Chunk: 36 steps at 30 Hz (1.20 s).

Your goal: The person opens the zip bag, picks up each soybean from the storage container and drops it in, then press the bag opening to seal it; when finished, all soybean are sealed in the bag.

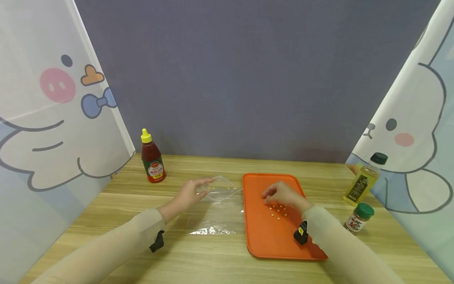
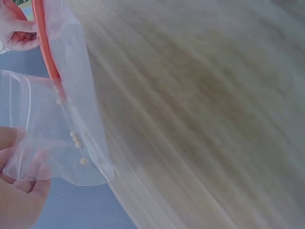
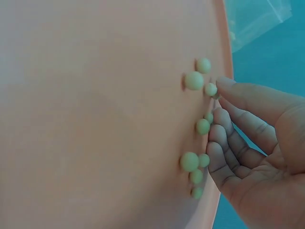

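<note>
Left hand point(image 2: 23, 193) half-curled on bag point(image 2: 50, 119)

Shining evenly in the head view, glinting in white streaks off the clear flat plastic bag point(image 1: 218, 215), throwing soft shadows onto the pale wood-grain table point(image 1: 191, 256). Smearing that grain in the left-wrist view; washing the orange rectangular plastic tray point(image 3: 105, 105) to hazy peach in the right-wrist view.

The table point(image 1: 198, 262) carries tray point(image 1: 264, 240), bag point(image 1: 217, 215), sauce bottle point(image 1: 153, 163), oil bottle point(image 1: 361, 184) — and a jar point(image 1: 358, 219).
</note>
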Available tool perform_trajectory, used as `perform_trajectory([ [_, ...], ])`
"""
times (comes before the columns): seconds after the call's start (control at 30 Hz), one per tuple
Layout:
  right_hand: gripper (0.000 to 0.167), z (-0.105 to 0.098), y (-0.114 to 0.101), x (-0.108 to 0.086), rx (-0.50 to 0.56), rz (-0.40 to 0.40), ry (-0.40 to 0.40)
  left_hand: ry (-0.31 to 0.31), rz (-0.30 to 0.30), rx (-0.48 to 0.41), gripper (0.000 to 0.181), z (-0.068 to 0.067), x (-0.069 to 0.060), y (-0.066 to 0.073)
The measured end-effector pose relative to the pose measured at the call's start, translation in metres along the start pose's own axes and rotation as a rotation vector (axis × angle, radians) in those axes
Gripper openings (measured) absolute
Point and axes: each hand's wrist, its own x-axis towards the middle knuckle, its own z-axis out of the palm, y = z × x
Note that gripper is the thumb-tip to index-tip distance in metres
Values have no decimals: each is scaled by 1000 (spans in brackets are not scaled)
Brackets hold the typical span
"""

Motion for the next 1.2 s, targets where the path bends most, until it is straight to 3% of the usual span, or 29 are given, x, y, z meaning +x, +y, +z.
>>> perform_trajectory([
  [0.33, 12, 3, 0, 1, 10, 31, 4, 5, -21, -3, 47, 0, 1, 2],
  [0.73, 5, 3, -1, -3, -65, 32, 38, 4, -21, 2, 49, 1, 1, 1],
  [1.2, 20, -7, -13, 5, 67, 14, 135, -7, -40, -7, 48, 1, 2, 3],
])
